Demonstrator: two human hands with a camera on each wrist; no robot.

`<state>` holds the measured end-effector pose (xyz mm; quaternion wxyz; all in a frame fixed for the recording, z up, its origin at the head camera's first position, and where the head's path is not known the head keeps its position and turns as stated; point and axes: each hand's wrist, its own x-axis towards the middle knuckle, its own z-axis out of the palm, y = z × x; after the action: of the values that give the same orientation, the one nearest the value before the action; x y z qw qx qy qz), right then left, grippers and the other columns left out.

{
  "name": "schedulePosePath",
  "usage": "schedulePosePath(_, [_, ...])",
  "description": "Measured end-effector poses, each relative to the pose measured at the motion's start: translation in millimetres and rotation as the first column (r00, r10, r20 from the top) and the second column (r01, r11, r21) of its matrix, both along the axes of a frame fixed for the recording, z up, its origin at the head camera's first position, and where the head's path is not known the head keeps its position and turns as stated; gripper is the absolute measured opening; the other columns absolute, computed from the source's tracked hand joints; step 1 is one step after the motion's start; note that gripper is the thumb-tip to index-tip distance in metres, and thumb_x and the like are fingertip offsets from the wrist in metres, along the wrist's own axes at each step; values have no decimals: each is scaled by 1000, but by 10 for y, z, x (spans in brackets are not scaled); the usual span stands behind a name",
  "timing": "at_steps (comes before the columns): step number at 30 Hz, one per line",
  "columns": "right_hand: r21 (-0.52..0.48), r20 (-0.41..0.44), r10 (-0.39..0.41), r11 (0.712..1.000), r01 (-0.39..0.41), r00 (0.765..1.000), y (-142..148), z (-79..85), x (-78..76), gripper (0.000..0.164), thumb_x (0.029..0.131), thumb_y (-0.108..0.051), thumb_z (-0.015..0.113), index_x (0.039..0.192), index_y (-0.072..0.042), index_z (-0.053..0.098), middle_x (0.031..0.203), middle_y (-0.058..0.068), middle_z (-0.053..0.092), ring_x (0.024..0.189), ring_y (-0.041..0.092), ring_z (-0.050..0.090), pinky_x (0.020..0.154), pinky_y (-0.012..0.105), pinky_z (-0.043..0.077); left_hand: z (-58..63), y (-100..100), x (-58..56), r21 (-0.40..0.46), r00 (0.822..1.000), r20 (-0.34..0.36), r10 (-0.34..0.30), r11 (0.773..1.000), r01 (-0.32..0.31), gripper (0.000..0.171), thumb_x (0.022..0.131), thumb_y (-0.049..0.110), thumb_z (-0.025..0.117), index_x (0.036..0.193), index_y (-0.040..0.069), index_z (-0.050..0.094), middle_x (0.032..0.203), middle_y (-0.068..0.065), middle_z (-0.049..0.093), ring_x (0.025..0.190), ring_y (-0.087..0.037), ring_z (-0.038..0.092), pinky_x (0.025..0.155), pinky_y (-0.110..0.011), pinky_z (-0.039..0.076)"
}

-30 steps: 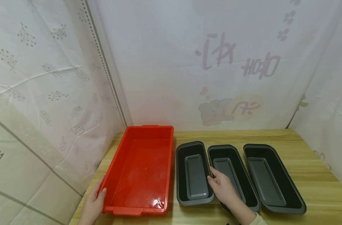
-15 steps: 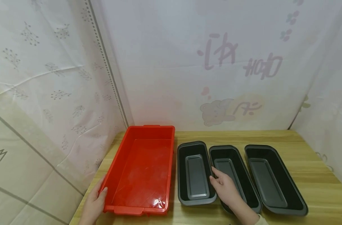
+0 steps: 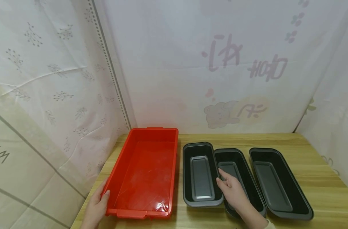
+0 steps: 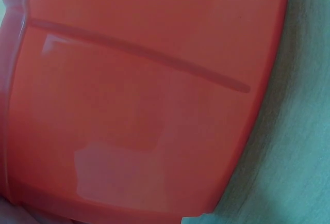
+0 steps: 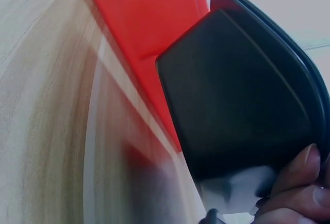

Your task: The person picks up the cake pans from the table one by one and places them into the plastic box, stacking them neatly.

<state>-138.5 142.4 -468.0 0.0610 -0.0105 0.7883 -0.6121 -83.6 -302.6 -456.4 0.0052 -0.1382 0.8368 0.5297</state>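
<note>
Tray (image 3: 148, 171): red, lying on the wooden table (image 3: 328, 197), left of the middle in the head frame, its far end coming near to the printed cloth (image 3: 162, 79).
Left hand (image 3: 94, 205): gripping the tray's left wall near its front corner, in the lower left of the head frame; the thumb is bending over the rim, the other fingers are partly hiding behind the wall.
Right hand (image 3: 232, 190): pinching the right rim of the first pan (image 3: 202, 178), a dark grey one, in the lower middle of the head frame.
Left wrist view: showing what the head view is hiding, the tray's outer wall with one long line across it; I cannot tell if it is a groove or a rib.
Right wrist view: giving the smooth outer side of the first pan, curled fingers (image 5: 299, 175) holding it at lower right, and a shadow falling on the wood; red tray is appearing behind.
Head view: alone showing the insides, also of the second pan (image 3: 229, 168) and third pan (image 3: 274, 187).
Edges: the first pan's right rim is meeting or slightly covering the second pan's left rim; I cannot tell which.
Open room: a narrow wood strip is running between tray and first pan; wider wood is spreading at right, beyond the third pan.
</note>
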Motion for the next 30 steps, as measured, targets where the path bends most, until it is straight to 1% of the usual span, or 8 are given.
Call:
schedulePosePath(2, [-10,7,5,1000,-5,1000,5,11,0,52,98,-6,55,145,9,36,44,-4,31,36,8,23,37,20,24,0,0,1,3,1000,-7,4,1000,-4,53,105,5,33,155,2,15,150,-31,29,123,-41,44,90,-42,52])
schedulePosePath(6, [-13,32,9,1000,-9,999,19,43,10,52,99,-6,53,146,9,35,44,-5,30,37,8,23,37,20,25,-5,4,11,14,999,-32,0,1000,0,53,105,4,34,155,0,16,148,-33,31,121,-39,47,87,-39,52])
schedulePosePath(13, [-30,29,13,999,-12,1000,54,103,30,53,100,-6,52,147,8,33,45,-5,31,36,7,23,36,19,24,-3,8,16,18,1000,-18,9,1000,-8,53,105,4,34,155,0,16,149,-32,29,124,-41,44,90,-44,51])
schedulePosePath(16, [-48,38,14,999,-12,999,57,131,35,54,100,-7,52,148,7,32,45,-4,31,36,8,23,37,20,25,2,8,26,23,1000,-25,11,1000,-11,53,105,3,34,155,0,16,148,-32,30,122,-41,46,89,-43,52])
schedulePosePath(18, [-58,48,12,998,-9,999,54,148,38,54,100,-8,52,148,6,32,46,-4,31,37,8,24,39,22,29,2,9,29,28,999,-35,11,1000,-10,53,104,3,34,155,0,17,148,-32,31,121,-40,47,88,-41,52])
schedulePosePath(23, [-69,69,0,998,5,998,37,192,53,53,101,-10,52,148,5,33,48,-3,29,41,10,25,54,32,41,-3,3,31,38,999,-38,3,999,-1,53,105,3,35,155,0,17,149,-32,30,121,-40,47,88,-41,52])
schedulePosePath(27, [-74,64,0,997,5,998,21,227,62,54,101,-11,52,148,4,33,50,-3,28,43,11,26,59,35,41,-10,-5,34,43,999,-38,-2,999,4,53,105,3,34,155,0,16,148,-33,30,122,-41,46,87,-42,53])
schedulePosePath(30, [-63,44,6,998,-3,999,9,247,63,54,101,-13,52,149,4,32,53,0,39,54,12,43,76,38,48,-13,-8,35,42,999,-43,-6,999,8,53,105,4,34,155,-1,15,148,-34,30,121,-41,47,86,-43,53])
